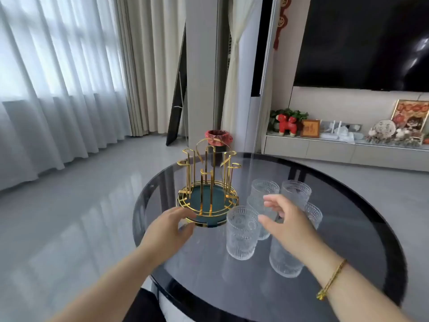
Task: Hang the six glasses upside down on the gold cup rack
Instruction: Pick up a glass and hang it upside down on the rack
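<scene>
Just beside right hand point(286, 219): glasses point(241, 232).

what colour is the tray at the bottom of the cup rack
Dark teal tray with a gold wire rim, under the gold cup rack; the head view shows it.

Bright daylight through curtains point(58, 66), glare on floor point(81, 205), soft blur, bowed edges
</scene>
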A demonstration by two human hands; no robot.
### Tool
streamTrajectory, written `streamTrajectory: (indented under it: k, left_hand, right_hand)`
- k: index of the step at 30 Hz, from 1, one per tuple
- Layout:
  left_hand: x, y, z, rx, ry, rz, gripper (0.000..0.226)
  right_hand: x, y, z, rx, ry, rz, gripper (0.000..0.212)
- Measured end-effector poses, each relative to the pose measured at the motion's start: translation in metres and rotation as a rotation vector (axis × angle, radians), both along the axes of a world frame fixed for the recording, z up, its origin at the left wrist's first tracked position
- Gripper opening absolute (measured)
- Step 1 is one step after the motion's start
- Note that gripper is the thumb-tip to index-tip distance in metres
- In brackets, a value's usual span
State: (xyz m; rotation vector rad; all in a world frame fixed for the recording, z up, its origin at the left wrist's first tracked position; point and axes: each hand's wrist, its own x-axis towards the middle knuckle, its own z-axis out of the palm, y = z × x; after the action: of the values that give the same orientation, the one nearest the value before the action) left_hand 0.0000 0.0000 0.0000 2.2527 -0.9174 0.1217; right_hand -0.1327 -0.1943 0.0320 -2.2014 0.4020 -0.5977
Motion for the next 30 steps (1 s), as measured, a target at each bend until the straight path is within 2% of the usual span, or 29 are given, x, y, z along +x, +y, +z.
streamTrajectory:
  k: [3, 6, 8, 11, 14, 17, 24, 30]
  left_hand:
    - [-0.007, -0.011, -0.025, 0.052, -0.026, 0.001, 0.030]
    - [-0.013, -0.027, -0.057, 0.160, -0.023, 0.001, 0.050]
    - [-0.013, -0.037, -0.074, 0.234, -0.035, 0.001, 0.057]
    - [-0.009, -0.045, -0.089, 0.312, -0.037, 0.022, 0.057]
    - [-0.005, -0.048, -0.093, 0.385, -0.054, 0.023, 0.050]
    - [-0.003, -0.048, -0.096, 0.399, -0.064, 0.022, 0.047]
    - [-0.004, -0.046, -0.095, 0.418, -0.053, 0.025, 0.048]
    - [-0.004, -0.044, -0.088, 0.412, 0.008, 0.000, 0.050]
  right_hand:
    - [-0.020, 0.008, -0.029, -0.190, -0.277, -0.246, 0.043]
    - [-0.039, 0.010, -0.062, -0.135, -0.421, -0.410, 0.054]
    - [-0.047, 0.002, -0.082, -0.030, -0.383, -0.482, 0.064]
    - [-0.052, -0.005, -0.109, 0.138, -0.207, -0.449, 0.080]
    - [-0.050, -0.009, -0.121, 0.197, -0.088, -0.408, 0.092]
    - [-0.042, -0.010, -0.121, 0.171, -0.027, -0.414, 0.099]
    - [-0.023, -0.011, -0.116, 0.118, 0.011, -0.594, 0.086]
    - [-0.017, -0.015, -0.116, 0.142, 0.031, -0.624, 0.081]
